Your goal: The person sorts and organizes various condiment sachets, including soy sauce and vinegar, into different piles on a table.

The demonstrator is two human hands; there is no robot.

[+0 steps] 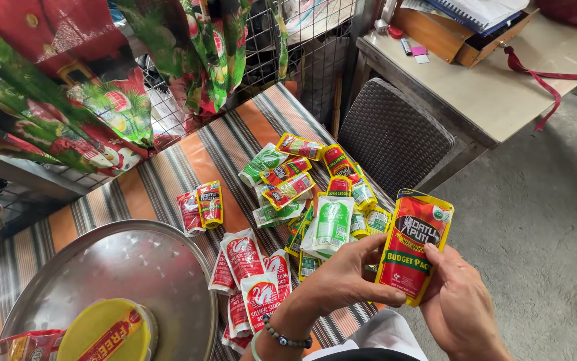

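Both my hands hold one red and yellow sauce pouch upright over the table's near right edge. My left hand, a bead bracelet on its wrist, grips the pouch's left side, and my right hand grips its right side from below. Just left of the pouch lies a white and green pouch on a heap of several mixed pouches. A cluster of red and white pouches lies beside my left forearm.
A striped cloth covers the table. A round metal tray holds a yellow lid at lower left. Two pouches lie apart. Patterned fabric hangs on a wire rack. A dark chair and a desk stand at right.
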